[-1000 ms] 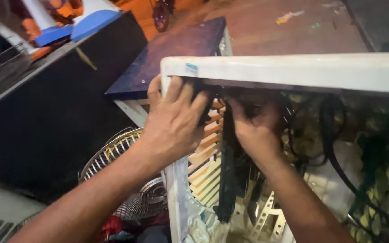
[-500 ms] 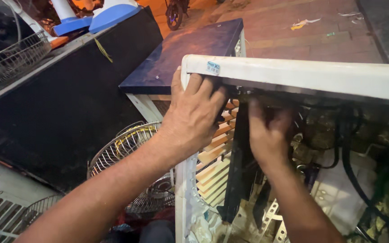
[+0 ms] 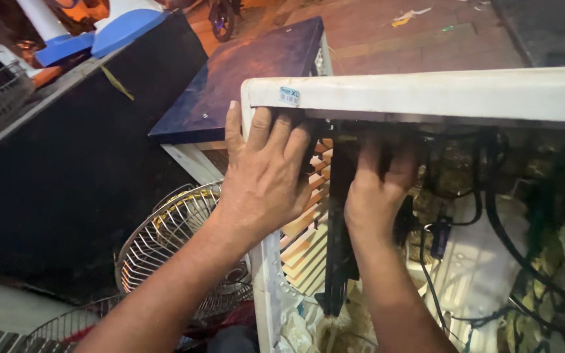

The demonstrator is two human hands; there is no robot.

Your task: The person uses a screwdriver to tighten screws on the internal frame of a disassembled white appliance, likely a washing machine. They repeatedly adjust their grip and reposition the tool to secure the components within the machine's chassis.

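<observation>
Inside white cooler casing [image 3: 426, 95]: L hand [image 3: 266, 176] on corner, R hand [image 3: 377, 193] by black bracket [image 3: 340, 229].

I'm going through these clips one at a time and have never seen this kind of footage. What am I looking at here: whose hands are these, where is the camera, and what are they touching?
The camera sits on a person's head and looks down, so both bare arms reaching in from the bottom are that person's own. No machine is at work, only hands.

The left hand lies flat with spread fingers over the top corner of a white cabinet, an opened appliance casing. The right hand reaches inside it, just under the top edge, fingers curled beside a black upright strip. Whether it grips anything is hidden.

Inside the casing are black cables and pale slats. Beside it stand a wire fan guard, a dark blue panel and a large black box.
</observation>
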